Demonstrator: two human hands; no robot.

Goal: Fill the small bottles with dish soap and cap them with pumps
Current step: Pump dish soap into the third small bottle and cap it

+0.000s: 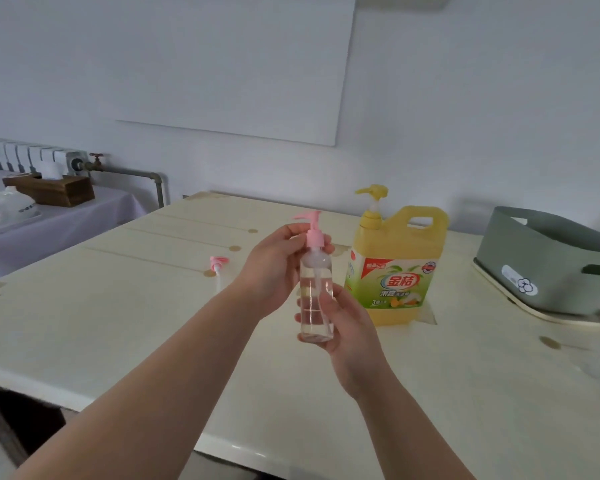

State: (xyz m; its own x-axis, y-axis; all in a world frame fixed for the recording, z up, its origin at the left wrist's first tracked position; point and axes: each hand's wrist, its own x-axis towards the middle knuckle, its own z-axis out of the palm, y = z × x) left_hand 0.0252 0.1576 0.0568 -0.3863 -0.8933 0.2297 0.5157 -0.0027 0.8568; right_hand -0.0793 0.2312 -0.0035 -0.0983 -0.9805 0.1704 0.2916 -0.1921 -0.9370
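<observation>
Small bottle (314, 282) holding clear liquid: your right hand (350, 337) grasps it; your left hand (274, 268) pinches its pink pump (314, 239).

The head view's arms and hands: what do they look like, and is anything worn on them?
Both arms are bare as far as the picture's edge, and no sleeve shows. The left hand and the right hand have no gloves. No ring, watch or bracelet is visible.
</observation>
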